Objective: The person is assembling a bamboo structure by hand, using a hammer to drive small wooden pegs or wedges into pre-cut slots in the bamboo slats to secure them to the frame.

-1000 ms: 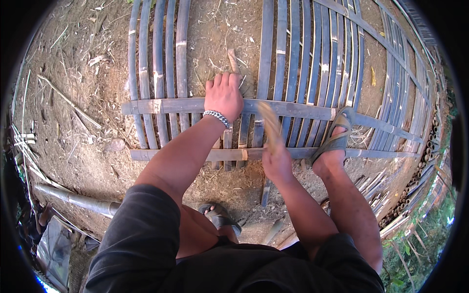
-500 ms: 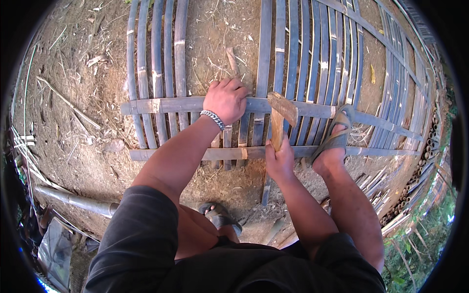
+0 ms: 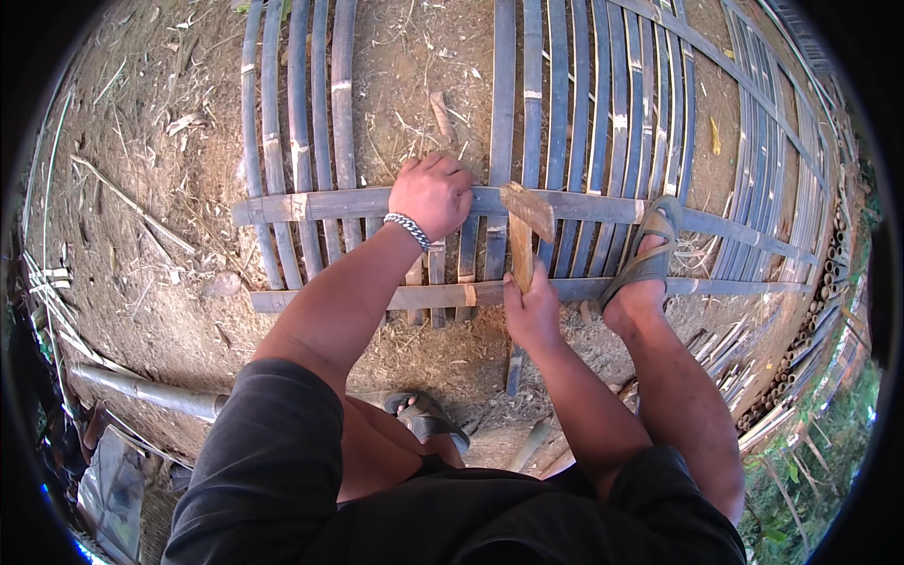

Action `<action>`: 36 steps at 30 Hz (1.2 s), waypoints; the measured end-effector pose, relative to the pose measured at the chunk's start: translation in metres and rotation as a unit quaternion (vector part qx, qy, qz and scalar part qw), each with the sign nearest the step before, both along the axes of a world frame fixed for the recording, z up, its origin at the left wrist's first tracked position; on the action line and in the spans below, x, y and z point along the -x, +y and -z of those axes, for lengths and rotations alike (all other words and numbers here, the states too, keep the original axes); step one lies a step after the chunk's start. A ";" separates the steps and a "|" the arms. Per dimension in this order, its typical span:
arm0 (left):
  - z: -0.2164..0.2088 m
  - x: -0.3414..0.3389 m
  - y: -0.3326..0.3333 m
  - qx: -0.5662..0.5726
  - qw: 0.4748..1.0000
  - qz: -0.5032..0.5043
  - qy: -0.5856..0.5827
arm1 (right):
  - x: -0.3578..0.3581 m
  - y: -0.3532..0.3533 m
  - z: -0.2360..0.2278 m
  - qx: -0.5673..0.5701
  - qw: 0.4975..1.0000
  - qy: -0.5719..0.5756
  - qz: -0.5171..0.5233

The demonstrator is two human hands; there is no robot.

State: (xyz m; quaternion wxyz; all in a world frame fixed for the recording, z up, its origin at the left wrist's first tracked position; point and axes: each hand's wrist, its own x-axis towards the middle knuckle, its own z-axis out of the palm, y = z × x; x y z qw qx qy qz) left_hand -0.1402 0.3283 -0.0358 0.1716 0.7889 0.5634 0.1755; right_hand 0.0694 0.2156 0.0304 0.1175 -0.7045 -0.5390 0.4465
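Dirt ground under a bamboo lattice; hands apart, left hand curled over the cross-strip, grip hidden, cannot tell how firm, right hand closed round the wooden mallet, its head near that strip: best, I judge, left fingers well clear, strip steadied, blows square.

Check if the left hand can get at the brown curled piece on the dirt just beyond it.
Probably yes: the brown curled piece lies just ahead of the left hand, in the wide gap between slats, and no slat crosses the way. What that hand may be gripping is hidden.
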 end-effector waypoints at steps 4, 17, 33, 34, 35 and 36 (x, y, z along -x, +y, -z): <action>0.002 0.000 0.000 0.000 1.000 0.003 0.000 | -0.001 -0.005 0.002 -0.003 1.000 -0.003 -0.009; 0.003 0.000 -0.001 0.001 1.000 0.006 -0.004 | 0.006 -0.005 -0.006 0.037 0.999 -0.018 -0.018; 0.001 0.000 0.001 0.014 0.999 0.029 0.019 | -0.003 -0.012 0.004 0.023 0.999 -0.015 -0.020; 0.000 0.001 0.001 0.015 0.999 0.030 0.021 | -0.002 -0.010 0.002 0.033 0.999 -0.019 -0.025; 0.000 0.000 0.001 0.017 0.999 0.031 0.022 | -0.001 -0.009 0.000 0.042 0.998 -0.024 -0.029; 0.000 0.000 0.001 0.017 0.999 0.032 0.022 | -0.001 -0.009 0.002 0.044 0.998 -0.025 -0.030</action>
